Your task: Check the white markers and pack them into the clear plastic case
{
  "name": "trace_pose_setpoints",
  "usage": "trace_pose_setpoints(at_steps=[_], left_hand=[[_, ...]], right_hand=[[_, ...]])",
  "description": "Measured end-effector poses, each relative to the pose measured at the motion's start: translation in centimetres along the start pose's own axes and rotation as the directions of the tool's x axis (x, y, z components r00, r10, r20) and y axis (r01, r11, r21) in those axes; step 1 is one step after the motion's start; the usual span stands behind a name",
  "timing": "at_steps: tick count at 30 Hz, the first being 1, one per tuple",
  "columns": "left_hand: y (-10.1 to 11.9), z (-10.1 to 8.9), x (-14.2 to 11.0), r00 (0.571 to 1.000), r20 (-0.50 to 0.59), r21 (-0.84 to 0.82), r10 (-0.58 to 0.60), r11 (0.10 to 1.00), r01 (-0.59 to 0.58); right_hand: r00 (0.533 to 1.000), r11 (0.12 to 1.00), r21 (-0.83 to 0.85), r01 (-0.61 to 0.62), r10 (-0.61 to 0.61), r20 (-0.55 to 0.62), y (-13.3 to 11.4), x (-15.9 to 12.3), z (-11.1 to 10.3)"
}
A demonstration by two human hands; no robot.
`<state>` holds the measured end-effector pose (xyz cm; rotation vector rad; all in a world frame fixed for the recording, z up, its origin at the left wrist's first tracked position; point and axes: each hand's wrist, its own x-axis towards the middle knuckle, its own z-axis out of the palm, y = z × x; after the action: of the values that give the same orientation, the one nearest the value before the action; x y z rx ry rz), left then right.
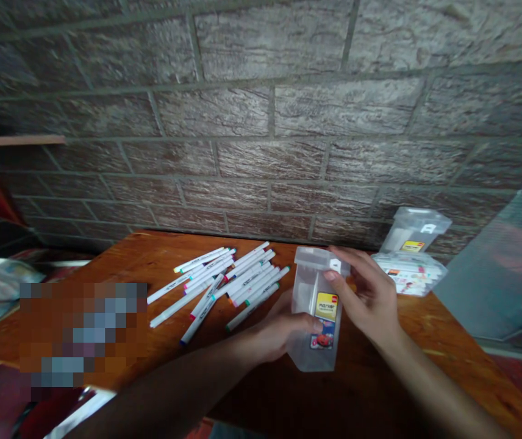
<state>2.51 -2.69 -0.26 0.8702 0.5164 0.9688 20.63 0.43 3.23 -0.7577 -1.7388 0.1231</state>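
Observation:
A clear plastic marker case (pixel 305 299) with a yellow and blue label stands upright between my hands, just above or on the tabletop. My left hand (pixel 277 329) grips its lower body, thumb across the label and the other fingers hidden behind. Around the upper right side is my right hand (pixel 368 289), its thumb near the white clasp of the lid. The lid looks closed, and no markers show inside. To the left lie several white markers (pixel 247 280) with coloured ends, loosely piled on the wood.
A second clear case (pixel 414 228) stands at the back right, behind a clear pack (pixel 410 271) with printed pictures. The wooden table (pixel 453 347) meets a brick wall (pixel 270 158). A grey panel (pixel 503 262) rises on the right. Part of the left side is pixelated.

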Motion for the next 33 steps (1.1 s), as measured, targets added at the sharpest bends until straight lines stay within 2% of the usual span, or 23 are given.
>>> trace_pose_setpoints(at_steps=[4, 10, 12, 15, 17, 21, 27, 30, 33], left_hand=[[0.2, -1.3, 0.3, 0.997, -0.050, 0.080, 0.057, 0.995, -0.053], [0.7, -3.0, 0.5, 0.986, 0.024, 0.221, 0.166, 0.961, -0.167], [0.7, -3.1, 0.4, 0.981, 0.063, 0.232, 0.181, 0.954, -0.191], [0.3, -3.0, 0.3, 0.985, 0.096, 0.223, 0.145, 0.961, -0.164], [0.1, -2.9, 0.2, 0.988, 0.091, 0.218, 0.125, 0.966, -0.143], [-0.1, -2.4, -0.1, 0.983, 0.070, 0.206, 0.167, 0.962, -0.178], [0.2, -1.8, -0.4, 0.984, 0.059, 0.207, 0.168, 0.962, -0.176], [-0.1, -2.0, -0.3, 0.985, 0.039, 0.197, 0.167, 0.965, -0.171], [-0.6, -2.2, 0.0, 0.980, 0.013, 0.164, 0.198, 0.967, -0.197]], right_hand=[[0.999, 0.999, -0.005, 0.040, -0.040, 0.002, -0.3, -0.2, 0.2], [0.998, 0.987, 0.149, -0.060, 0.062, -0.007, -1.0, -0.5, 1.1], [0.996, 0.979, 0.183, -0.090, 0.092, -0.002, -1.3, -0.5, 1.2], [0.993, 0.972, 0.204, -0.115, 0.115, 0.013, -1.7, -0.6, 1.2], [0.992, 0.971, 0.205, -0.124, 0.121, 0.027, -1.9, -0.6, 1.1], [0.991, 0.970, 0.204, -0.132, 0.124, 0.049, -2.1, -0.6, 1.0], [0.989, 0.966, 0.216, -0.146, 0.134, 0.070, -2.3, -0.4, 1.0], [0.991, 0.975, 0.187, -0.119, 0.105, 0.082, -2.3, -0.3, 1.0], [0.995, 0.995, 0.097, -0.040, 0.030, 0.100, -2.4, -0.3, 0.9]])
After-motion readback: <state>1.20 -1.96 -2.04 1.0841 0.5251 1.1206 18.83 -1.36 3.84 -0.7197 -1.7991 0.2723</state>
